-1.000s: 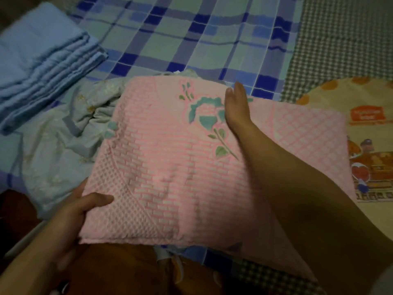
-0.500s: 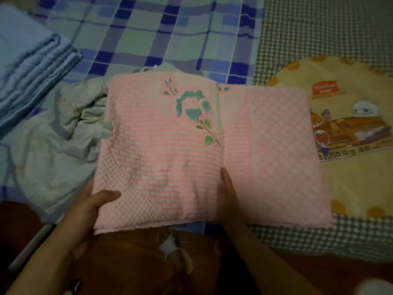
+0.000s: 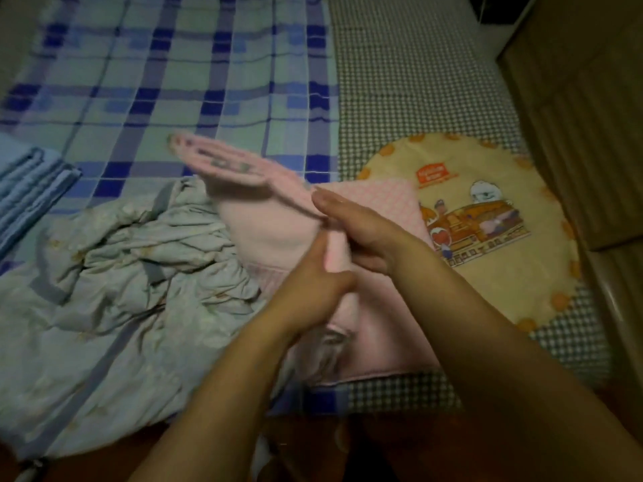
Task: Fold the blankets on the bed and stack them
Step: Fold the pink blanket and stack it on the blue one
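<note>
The pink blanket (image 3: pixel 268 224) lies at the near middle of the bed, its left half raised and swung over toward the right, blurred by motion. My left hand (image 3: pixel 313 293) grips the lifted part from below near the fold line. My right hand (image 3: pixel 362 231) lies flat, fingers together, pressing along the fold on the pink blanket. A crumpled pale grey-green blanket (image 3: pixel 114 273) lies to the left, partly under the pink one. A folded blue blanket (image 3: pixel 31 196) sits at the far left edge.
A blue plaid sheet (image 3: pixel 181 81) covers the left of the bed, a small-checked sheet (image 3: pixel 410 81) the right. A round yellow cartoon cushion (image 3: pixel 487 217) lies right of the pink blanket. A wooden bed frame (image 3: pixel 574 133) runs along the right side.
The pink blanket lay flat before; now my left hand has lifted its left half and swings it over to the right. My right hand moved up from the near edge to the fold line.
</note>
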`<state>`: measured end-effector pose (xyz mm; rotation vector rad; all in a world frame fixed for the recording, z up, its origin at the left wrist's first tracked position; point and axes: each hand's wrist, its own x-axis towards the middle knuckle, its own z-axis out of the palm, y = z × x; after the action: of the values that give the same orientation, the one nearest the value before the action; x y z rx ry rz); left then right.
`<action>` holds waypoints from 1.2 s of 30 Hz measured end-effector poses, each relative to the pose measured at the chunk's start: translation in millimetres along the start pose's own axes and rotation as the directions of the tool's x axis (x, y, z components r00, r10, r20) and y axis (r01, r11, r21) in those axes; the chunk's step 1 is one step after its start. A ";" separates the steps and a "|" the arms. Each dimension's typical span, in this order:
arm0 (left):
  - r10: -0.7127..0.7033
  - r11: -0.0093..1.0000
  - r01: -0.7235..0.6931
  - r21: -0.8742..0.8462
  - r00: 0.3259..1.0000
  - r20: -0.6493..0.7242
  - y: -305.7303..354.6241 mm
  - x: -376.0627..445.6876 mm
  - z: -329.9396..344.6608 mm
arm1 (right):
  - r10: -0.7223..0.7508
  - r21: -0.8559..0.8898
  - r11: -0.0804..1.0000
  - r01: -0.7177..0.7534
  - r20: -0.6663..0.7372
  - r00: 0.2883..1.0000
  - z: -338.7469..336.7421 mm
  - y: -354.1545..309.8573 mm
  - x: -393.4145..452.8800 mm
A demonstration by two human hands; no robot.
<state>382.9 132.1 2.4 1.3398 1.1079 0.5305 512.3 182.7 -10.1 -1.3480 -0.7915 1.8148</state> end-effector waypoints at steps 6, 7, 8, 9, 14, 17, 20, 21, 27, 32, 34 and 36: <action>-0.048 0.948 -0.018 0.317 0.979 0.197 -68.7 67.9 121.3 | -0.197 -0.622 0.772 -0.128 -0.426 0.883 -163.5 77.8 22.0; -0.016 0.871 -0.030 0.490 0.996 0.091 -92.0 64.4 121.2 | -0.159 -0.597 0.782 -0.181 -0.472 0.867 -185.5 106.2 23.3; 0.040 0.779 0.002 0.627 0.998 -0.053 -118.1 60.3 115.8 | -0.130 -0.563 0.797 -0.220 -0.515 0.847 -199.6 126.9 23.2; 0.120 0.702 0.037 0.712 0.978 -0.170 -139.4 53.6 106.5 | -0.119 -0.519 0.823 -0.230 -0.553 0.824 -210.7 141.9 22.8; 0.022 0.726 0.246 0.642 0.925 -0.379 -178.8 28.8 66.1 | 0.078 -0.278 0.929 -0.243 -0.497 0.864 -224.2 135.2 8.4; -0.209 0.894 0.335 0.296 0.899 -0.385 -181.9 23.0 65.5 | 0.212 -0.379 0.837 -0.394 -0.438 0.873 -219.0 134.1 -18.3; -0.353 0.915 0.402 0.035 0.838 -0.415 -176.3 18.1 68.9 | 0.144 -0.560 0.714 -0.421 -0.471 0.870 -223.1 121.5 -38.5; -0.429 0.897 0.435 -0.079 0.814 -0.391 -173.0 17.1 71.1 | 0.108 -0.552 0.730 -0.403 -0.489 0.865 -229.2 114.5 -44.4; -0.573 0.818 0.552 -0.161 0.760 -0.307 -180.0 9.9 86.9 | 0.296 -0.430 0.718 -0.547 -0.524 0.799 -250.1 152.5 -62.5; -0.600 0.800 0.562 -0.212 0.747 -0.287 -187.2 10.7 84.4 | 0.312 -0.380 0.738 -0.558 -0.542 0.780 -264.8 161.1 -38.2; -0.629 0.772 0.559 -0.302 0.739 -0.242 -189.0 6.5 80.1 | 0.239 -0.449 0.701 -0.554 -0.585 0.775 -262.3 159.0 -31.8; -0.698 0.668 0.571 -0.478 0.704 -0.134 -189.2 1.4 78.3 | 0.060 -0.624 0.579 -0.525 -0.609 0.791 -258.3 167.7 -30.7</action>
<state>398.6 53.4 -186.0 0.4314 1.5393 0.4024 734.7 79.1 -198.7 -2.5744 -1.1274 1.1760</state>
